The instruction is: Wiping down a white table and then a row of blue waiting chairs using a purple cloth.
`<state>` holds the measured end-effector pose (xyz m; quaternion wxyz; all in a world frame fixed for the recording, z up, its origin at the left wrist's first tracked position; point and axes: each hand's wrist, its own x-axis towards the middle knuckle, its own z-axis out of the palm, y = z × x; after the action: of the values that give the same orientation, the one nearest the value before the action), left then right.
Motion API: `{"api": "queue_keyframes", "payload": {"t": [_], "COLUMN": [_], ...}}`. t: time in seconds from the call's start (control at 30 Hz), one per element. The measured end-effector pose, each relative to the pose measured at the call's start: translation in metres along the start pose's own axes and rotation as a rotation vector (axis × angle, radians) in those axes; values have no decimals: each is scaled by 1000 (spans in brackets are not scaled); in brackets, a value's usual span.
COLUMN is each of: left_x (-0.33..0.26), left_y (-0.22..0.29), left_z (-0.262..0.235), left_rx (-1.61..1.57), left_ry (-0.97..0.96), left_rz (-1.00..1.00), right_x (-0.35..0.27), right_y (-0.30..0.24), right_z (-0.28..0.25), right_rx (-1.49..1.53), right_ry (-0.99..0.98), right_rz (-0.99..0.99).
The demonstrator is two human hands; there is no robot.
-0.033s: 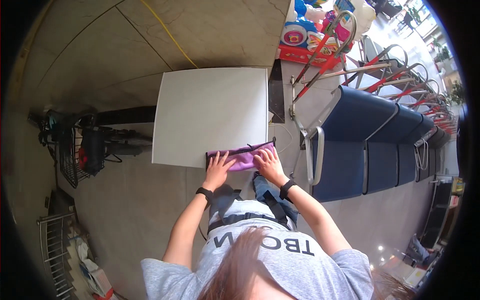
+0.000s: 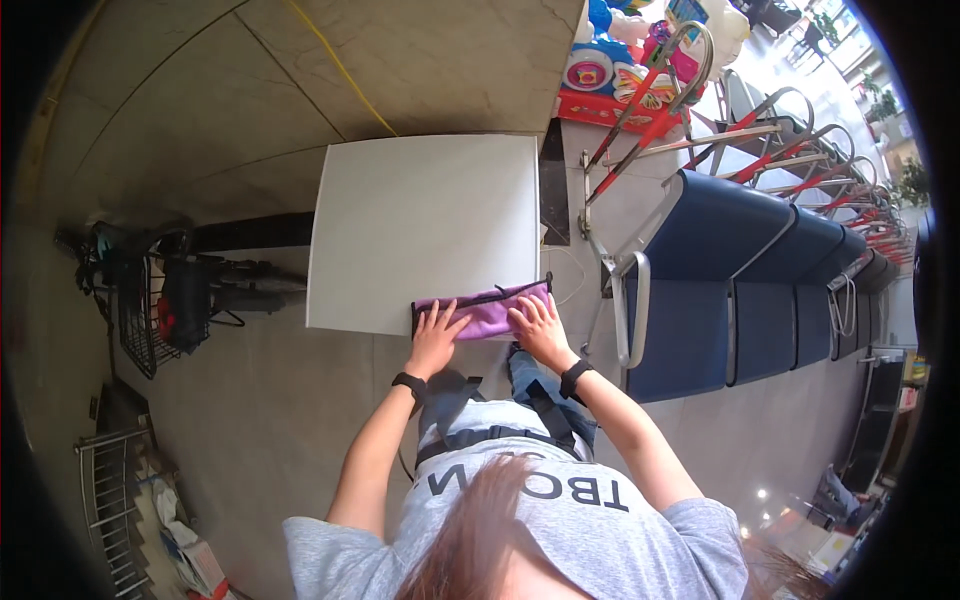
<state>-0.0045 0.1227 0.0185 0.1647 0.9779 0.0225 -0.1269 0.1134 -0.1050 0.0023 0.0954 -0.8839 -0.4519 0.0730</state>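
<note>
A folded purple cloth (image 2: pixel 485 318) with black edging lies along the near edge of a white tabletop (image 2: pixel 425 220), toward its right corner. A short black loop or tie sticks up from its far edge. My left hand (image 2: pixel 435 338) rests on the left part of the cloth, fingers spread and pointing away from me. On the right part lies my right hand (image 2: pixel 540 330), its fingers also apart and slightly bent. Both palms reach back over the table edge, and each wrist wears a black band. Whether anything is inside the folds is hidden.
To the right stands a row of dark blue seats (image 2: pixel 680 335) with metal armrests. Behind them are red-and-silver metal frames (image 2: pixel 650 120) and colourful toys (image 2: pixel 600 70). A bicycle with a basket (image 2: pixel 150 310) is at left. A yellow cable (image 2: pixel 340 70) runs along the tiled surface beyond the table.
</note>
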Motion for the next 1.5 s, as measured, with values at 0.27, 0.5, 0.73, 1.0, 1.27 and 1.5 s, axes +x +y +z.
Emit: {"api": "queue_keyframes", "payload": {"t": [0.27, 0.5, 0.73, 1.0, 1.27, 1.5], "left_x": [-49, -71, -67, -66, -66, -50], "left_y": [-87, -118, -128, -122, -128, -140], "left_z": [-3, -5, 9, 3, 3, 0], "left_rx": [-26, -63, -60, -188, -64, -22], "left_ry": [89, 105, 128, 134, 88, 127], "left_rz": [15, 46, 91, 49, 87, 55], "right_x": [43, 58, 67, 87, 120, 122], "right_y": [-93, -149, -155, -145, -133, -133], "right_z": [14, 22, 5, -1, 27, 26], "right_rx": [5, 83, 67, -27, -151, 7], "right_ry": [-127, -90, -124, -212, -237, -180], "right_rz": [63, 211, 255, 180, 1, 63]}}
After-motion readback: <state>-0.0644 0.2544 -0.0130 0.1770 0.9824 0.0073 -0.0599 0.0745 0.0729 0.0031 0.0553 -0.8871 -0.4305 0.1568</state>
